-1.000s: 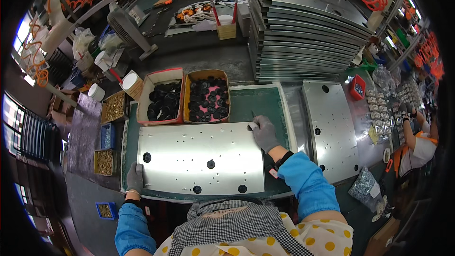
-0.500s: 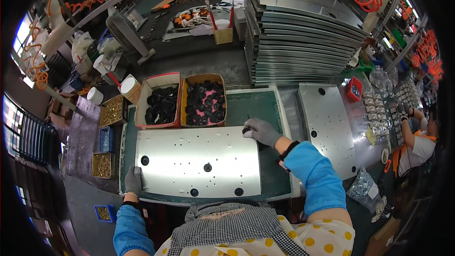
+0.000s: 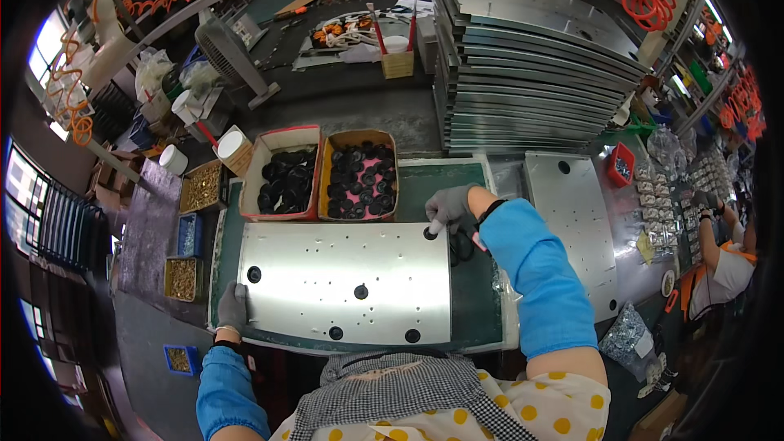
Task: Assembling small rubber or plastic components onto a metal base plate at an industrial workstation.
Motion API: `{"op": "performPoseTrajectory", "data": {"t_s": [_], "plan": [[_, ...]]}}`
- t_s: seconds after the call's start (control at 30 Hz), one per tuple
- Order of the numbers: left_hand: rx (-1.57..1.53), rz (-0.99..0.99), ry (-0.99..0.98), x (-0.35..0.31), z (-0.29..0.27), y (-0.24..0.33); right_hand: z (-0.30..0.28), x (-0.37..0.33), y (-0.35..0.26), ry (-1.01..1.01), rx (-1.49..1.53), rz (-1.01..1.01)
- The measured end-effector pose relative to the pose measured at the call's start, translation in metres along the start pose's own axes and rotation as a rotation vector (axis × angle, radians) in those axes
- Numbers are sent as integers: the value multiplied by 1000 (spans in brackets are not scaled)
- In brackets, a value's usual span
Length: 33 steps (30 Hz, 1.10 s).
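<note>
A flat silver metal panel (image 3: pixel 392 269) with small holes lies on the green mat (image 3: pixel 478 310) in front of me. Several round black grommets, such as the middle one (image 3: pixel 361 291), sit in it. Gloved in grey, my left hand (image 3: pixel 232 307) is closed on the panel's left edge. My right hand (image 3: pixel 451 207), also gloved, has its fingers bunched and pressed on a black grommet (image 3: pixel 430 233) at the far right corner. Dark ring-shaped pieces (image 3: pixel 464 247) lie on the mat beside that corner, partly hidden by my right arm.
Two boxes of black parts, a red-edged one (image 3: pixel 317 184) and a yellowish one (image 3: pixel 395 188), stand beyond the panel. Small bins of fasteners (image 3: pixel 184 278) line the left. A tall stack of panels (image 3: pixel 531 73) rises behind; another panel (image 3: pixel 572 237) lies right. A co-worker (image 3: pixel 719 261) sits far right.
My right hand has come slightly nearer, and the grommet it held above the far right corner now rests against the panel there. My left hand stays on the left edge.
</note>
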State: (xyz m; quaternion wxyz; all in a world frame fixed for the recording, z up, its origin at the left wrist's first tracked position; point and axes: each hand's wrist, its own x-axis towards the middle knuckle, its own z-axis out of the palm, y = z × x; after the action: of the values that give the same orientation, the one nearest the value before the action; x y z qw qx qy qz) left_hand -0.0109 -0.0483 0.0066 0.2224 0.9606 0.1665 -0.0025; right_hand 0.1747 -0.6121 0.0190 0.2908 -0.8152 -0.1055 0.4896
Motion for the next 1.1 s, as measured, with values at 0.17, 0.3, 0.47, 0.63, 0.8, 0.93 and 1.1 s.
{"op": "performPoseTrajectory", "data": {"t_s": [0.17,0.3,0.47,0.63,0.8,0.93,1.1], "plan": [[-4,-7,5,2,6,-9,1,-8,-24,65,-204,-5],[-40,8,-25,3,2,-5,23,-16,-50,284,-652,-80],[-82,-11,-46,-4,-1,-3,124,-34,-88,598,-470,-633],[-169,42,-38,5,6,-17,185,-22,-125,369,-643,-514],[-71,251,23,10,8,-28,152,-19,-120,475,-353,-346],[-146,209,-23,11,8,-26,107,-11,-122,954,-27,-285],[-220,416,53,10,7,-27,119,-25,-103,992,-117,-96]]}}
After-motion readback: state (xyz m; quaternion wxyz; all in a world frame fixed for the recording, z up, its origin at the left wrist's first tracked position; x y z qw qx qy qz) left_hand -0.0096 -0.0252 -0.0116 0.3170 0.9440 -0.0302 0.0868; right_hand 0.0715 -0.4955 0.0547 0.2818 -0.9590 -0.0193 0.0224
